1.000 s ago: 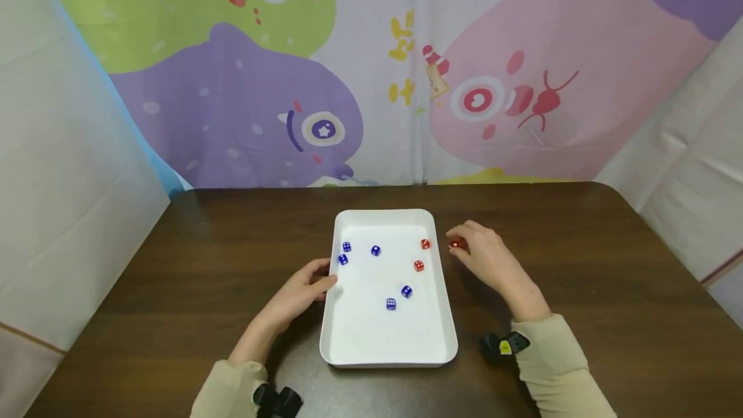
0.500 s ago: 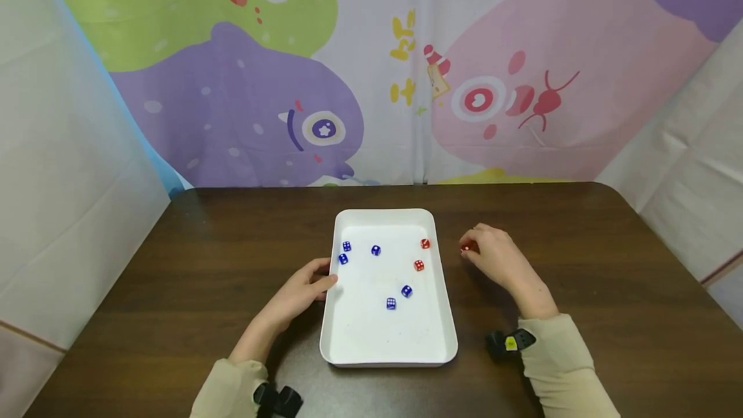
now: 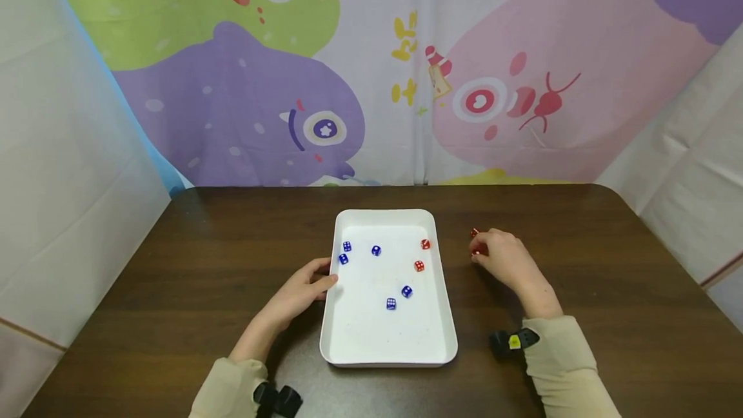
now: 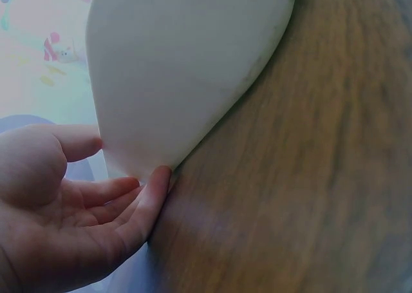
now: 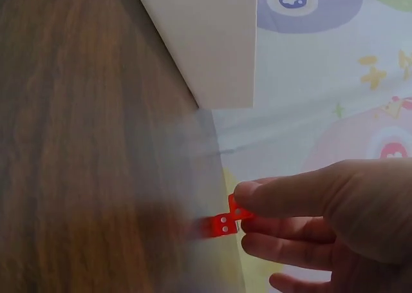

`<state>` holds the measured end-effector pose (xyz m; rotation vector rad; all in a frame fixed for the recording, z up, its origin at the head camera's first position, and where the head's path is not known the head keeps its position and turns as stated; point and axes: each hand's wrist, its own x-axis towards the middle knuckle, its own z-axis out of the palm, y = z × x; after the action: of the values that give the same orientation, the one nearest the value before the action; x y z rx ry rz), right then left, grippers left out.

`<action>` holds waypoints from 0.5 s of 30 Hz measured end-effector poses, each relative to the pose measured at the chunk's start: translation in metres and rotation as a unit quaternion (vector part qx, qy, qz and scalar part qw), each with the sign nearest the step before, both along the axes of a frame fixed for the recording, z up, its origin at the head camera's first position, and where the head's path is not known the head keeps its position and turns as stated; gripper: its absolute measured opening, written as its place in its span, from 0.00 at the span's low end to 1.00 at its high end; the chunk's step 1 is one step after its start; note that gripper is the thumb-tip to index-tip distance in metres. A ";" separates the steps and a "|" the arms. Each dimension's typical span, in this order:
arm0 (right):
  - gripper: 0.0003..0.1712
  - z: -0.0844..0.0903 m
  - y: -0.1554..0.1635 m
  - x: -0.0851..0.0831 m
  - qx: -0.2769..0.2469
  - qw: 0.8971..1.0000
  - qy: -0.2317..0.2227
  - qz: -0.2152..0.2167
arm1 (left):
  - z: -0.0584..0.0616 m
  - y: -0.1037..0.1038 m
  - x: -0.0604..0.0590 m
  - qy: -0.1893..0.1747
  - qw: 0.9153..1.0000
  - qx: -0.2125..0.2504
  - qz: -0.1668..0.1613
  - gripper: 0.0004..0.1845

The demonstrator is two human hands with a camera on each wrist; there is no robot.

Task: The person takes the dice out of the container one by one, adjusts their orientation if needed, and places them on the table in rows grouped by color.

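Hands first: the left hand (image 3: 302,292), fingers relaxed, still rests against the tray (image 3: 387,357); the right hand (image 3: 502,260) has drifted right over the worktop (image 3: 609,315), pinching a red die (image 5: 224,224) beside another, so red dice are leaving the tray.

Desk (image 3: 174,289): dark brown wood, rounded far corners.
Backdrop (image 3: 325,82): cartoon cloth with purple, green and pink blobs.
Sides: plain white sheets (image 3: 64,179).
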<state>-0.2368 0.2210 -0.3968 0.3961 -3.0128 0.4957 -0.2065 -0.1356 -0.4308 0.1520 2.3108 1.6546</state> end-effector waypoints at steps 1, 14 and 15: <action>0.06 0.000 0.001 0.000 0.000 1.000 -0.006 -0.004 | 0.000 0.000 0.000 0.000 1.000 0.000 -0.001 0.26; 0.06 -0.004 0.003 -0.002 -0.004 0.998 -0.052 -0.027 | 0.002 -0.001 0.001 0.001 1.000 0.001 -0.004 0.27; 0.06 -0.005 0.003 -0.003 -0.003 0.998 -0.052 -0.027 | 0.003 0.000 0.001 0.001 1.000 0.000 -0.005 0.27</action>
<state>-0.2393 0.2240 -0.4016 0.2954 -3.1110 0.5368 -0.2051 -0.1361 -0.4283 0.1642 2.3079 1.6511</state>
